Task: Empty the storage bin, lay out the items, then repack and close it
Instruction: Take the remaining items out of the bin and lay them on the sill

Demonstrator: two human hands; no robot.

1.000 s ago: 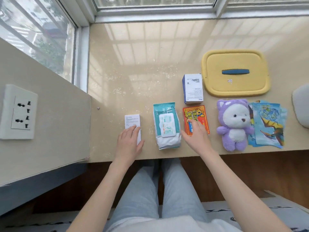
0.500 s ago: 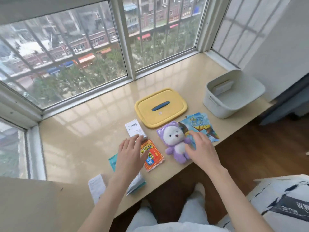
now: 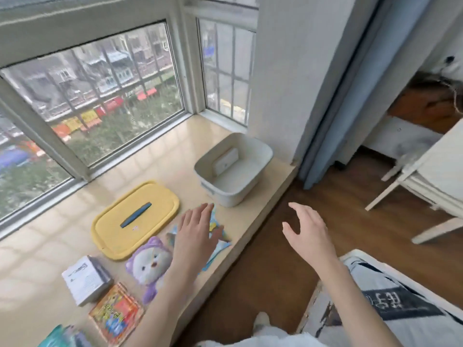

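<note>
Since half a second ago your left hand (image 3: 198, 234) has left the orange-red packet (image 3: 116, 314) and now lies over the blue picture sheets (image 3: 218, 244). Your right hand (image 3: 309, 230) has come off those sheets and past the ledge edge, and hangs over the wooden floor (image 3: 270, 266).

No writing can be read. The print on the white box (image 3: 86, 279), on the packet and on the dark band of the rug (image 3: 400, 304) is blurred, and so is the small sticker on the yellow lid (image 3: 135, 236).

Your left hand is palm down, fingers straight and slightly spread, pointing to 1 o'clock. It grasps nothing, and whether it touches the sheets cannot be told. Your right hand is relaxed, fingers gently curved, thumb held apart at its 9 o'clock side, and it holds nothing.

The grey storage bin (image 3: 233, 196) stands upright and uncovered on the ledge (image 3: 162, 159) at 1 o'clock from your left hand, near the wall corner. A flat white item (image 3: 225, 161) leans inside against its far wall.

The lid lies flat at 9 o'clock from your left hand, its blue handle (image 3: 135, 218) facing up. The purple plush bear (image 3: 150, 264) lies face up at 7 o'clock from that hand, just beside the sheets. The box is at 9 o'clock from the bear and the packet at 5 o'clock from the box. A teal wipes pack (image 3: 60, 338) is cut off at the frame's 7 o'clock corner.
</note>
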